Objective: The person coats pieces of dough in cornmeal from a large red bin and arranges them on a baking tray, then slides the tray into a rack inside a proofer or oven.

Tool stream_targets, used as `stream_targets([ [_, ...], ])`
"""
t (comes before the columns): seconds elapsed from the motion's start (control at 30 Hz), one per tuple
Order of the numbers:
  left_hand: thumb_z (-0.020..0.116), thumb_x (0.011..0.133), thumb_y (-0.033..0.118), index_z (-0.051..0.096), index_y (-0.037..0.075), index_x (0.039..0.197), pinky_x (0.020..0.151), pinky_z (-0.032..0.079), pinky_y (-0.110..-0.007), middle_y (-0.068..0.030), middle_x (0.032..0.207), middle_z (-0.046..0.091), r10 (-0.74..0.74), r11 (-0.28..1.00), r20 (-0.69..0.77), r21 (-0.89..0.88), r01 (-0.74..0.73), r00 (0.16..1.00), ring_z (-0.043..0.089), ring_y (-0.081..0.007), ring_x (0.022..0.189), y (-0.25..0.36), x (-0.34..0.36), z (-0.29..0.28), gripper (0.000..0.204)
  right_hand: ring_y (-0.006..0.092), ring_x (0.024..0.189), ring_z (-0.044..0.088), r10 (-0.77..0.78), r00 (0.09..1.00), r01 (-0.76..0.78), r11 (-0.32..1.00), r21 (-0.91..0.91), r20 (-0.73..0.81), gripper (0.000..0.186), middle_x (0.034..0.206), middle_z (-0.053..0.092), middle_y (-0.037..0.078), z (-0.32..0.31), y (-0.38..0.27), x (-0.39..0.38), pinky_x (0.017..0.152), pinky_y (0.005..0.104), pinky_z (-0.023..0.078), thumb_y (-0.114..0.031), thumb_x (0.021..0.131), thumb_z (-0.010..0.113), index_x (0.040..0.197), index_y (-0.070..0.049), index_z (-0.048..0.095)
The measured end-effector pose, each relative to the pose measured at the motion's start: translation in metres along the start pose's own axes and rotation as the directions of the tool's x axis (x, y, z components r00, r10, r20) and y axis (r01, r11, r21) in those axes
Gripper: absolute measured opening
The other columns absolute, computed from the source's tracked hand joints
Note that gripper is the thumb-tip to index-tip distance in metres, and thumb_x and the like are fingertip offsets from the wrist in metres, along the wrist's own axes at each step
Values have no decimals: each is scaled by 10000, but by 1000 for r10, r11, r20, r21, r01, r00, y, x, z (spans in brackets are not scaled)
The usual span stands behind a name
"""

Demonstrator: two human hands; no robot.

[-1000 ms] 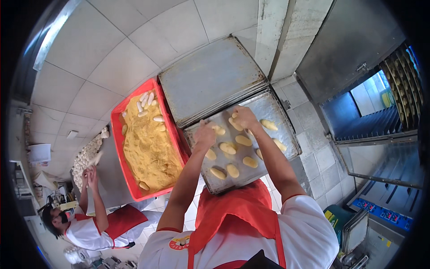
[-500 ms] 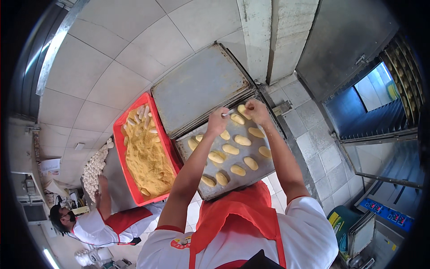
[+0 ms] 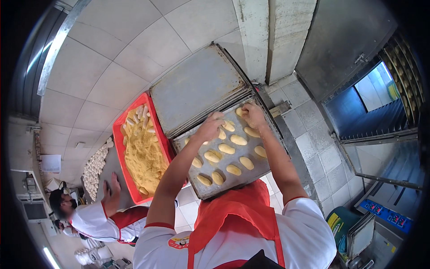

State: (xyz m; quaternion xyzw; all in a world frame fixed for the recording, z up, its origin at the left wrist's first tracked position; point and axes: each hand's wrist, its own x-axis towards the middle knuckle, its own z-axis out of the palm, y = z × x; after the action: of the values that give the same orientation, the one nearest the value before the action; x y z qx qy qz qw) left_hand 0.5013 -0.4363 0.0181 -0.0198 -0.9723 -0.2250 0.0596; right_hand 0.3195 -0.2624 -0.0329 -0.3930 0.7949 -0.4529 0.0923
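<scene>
A metal tray (image 3: 201, 190) of oval, crumb-coated dough pieces (image 3: 239, 140) lies in front of me. At its far right, my right hand (image 3: 253, 115) has its fingers closed round a dough piece (image 3: 242, 110). My left hand (image 3: 210, 127) hovers over the tray's upper middle with fingers curled; whatever they may hold is hidden. Beside the tray on the left is a red bin (image 3: 120, 134) of yellow crumbs, with pale dough pieces at its far end.
Stacked metal trays (image 3: 192, 89) lie beyond. At left, a co-worker (image 3: 98, 219) leans over a steel table (image 3: 112, 168) holding many small dough pieces (image 3: 94, 175). An open steel cabinet (image 3: 363, 112) with racks stands right, above a blue control panel (image 3: 386, 213).
Since half a second ago my left hand has drawn slightly down and left, and my right hand slightly left. The co-worker's hands have shifted toward the red bin.
</scene>
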Motion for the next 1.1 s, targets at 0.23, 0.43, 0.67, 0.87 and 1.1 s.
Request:
stream_targets([
  [0.23,733,723,134,689,94,1024,938,468,-413,-117,1081,629,-374,919,-125,79,385,919,587,-331,1038,9,-47,-33,307,367,946,633,49,998,-46,995,-87,28,254,1007,660,174,-2,-11,-2,836,425,510,-52,709,724,962,-52,701],
  [0.43,781,684,164,688,84,1017,909,480,-423,-124,958,680,-795,585,-8,-275,763,606,612,-327,984,-21,-156,-29,355,346,905,657,34,993,-32,999,-19,111,272,972,700,155,4,-8,-6,845,405,520,-69,731,730,1003,-82,734],
  [0.67,796,679,218,668,62,1018,841,487,-405,-115,927,679,-699,646,-401,1,764,592,617,-307,951,-25,-174,0,395,353,904,662,-40,997,38,999,-22,-61,288,958,693,197,-5,-24,-22,830,391,515,-164,770,740,1016,-17,715],
  [0.87,816,726,400,546,-12,1248,966,446,-448,-223,1120,565,-816,578,-295,-392,716,497,523,-384,1097,55,-257,38,718,379,815,676,387,885,-430,893,-136,-257,341,831,688,220,-71,9,-143,745,431,522,-279,789,688,992,-7,713],
  [1.1,801,769,414,468,-75,1300,1020,403,-464,-250,1311,507,-922,387,-274,-638,666,273,452,-341,1252,91,-289,72,795,423,797,659,327,884,-413,881,-232,-333,315,816,666,251,-57,11,-188,726,474,513,-265,757,671,930,-5,714],
])
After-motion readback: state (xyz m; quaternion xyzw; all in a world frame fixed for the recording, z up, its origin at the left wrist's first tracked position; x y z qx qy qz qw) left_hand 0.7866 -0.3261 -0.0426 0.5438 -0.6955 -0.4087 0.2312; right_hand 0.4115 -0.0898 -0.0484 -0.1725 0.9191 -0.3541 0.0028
